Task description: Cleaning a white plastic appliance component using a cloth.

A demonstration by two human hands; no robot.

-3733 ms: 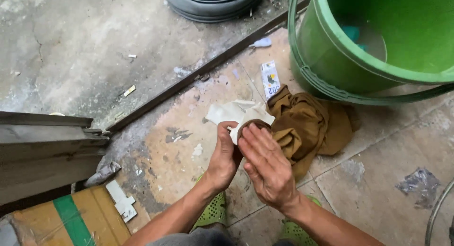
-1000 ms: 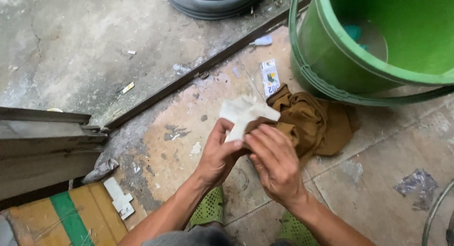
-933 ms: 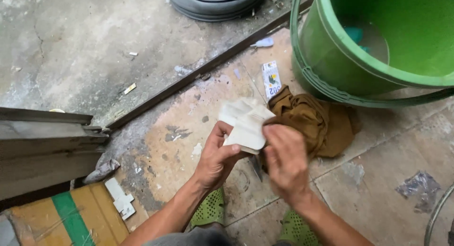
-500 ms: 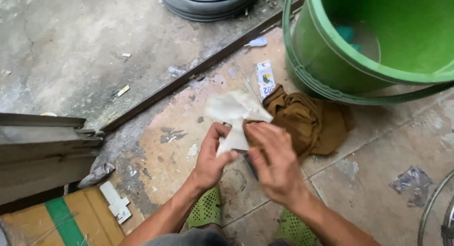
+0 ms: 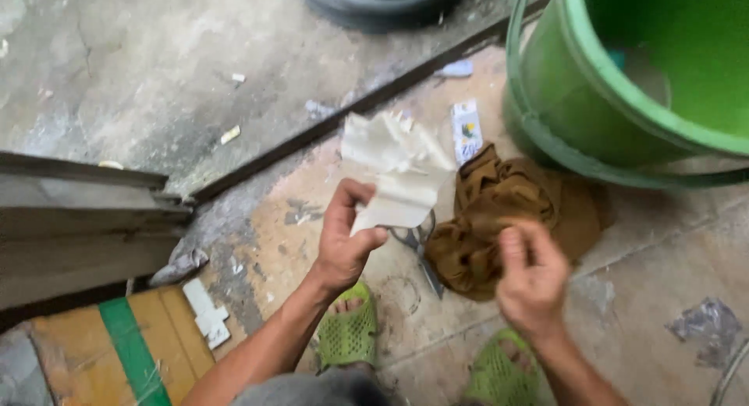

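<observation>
Paper: a crumpled, creased white sheet point(image 5: 398, 172), off-white and limp, held up above the floor tiles in front of the person, its lower edge pinched and its upper part fanning open toward the green bucket.
Change: a moment ago both hands worked together at the paper; now the right has let go and drawn back to the side, so the sheet hangs from the left alone and has opened out wider.
Meaning: judged from this, the paper has come free of whatever the hands were working at and is now simply carried in one hand.
Left hand point(image 5: 347, 242): closed on the paper's lower edge, thumb over fingers.
Right hand point(image 5: 530, 277): holding nothing visible, fingers loosely curled, hovering above the brown cloth point(image 5: 499, 215).
Scissors point(image 5: 421, 254): lying on the floor just below the paper, partly beside the cloth.
Bucket point(image 5: 593, 117): large, green, just behind the cloth.
Sachet point(image 5: 466, 131): small printed packet on the floor between paper and bucket.
Sandals point(image 5: 347, 336): green, on the person's feet.
</observation>
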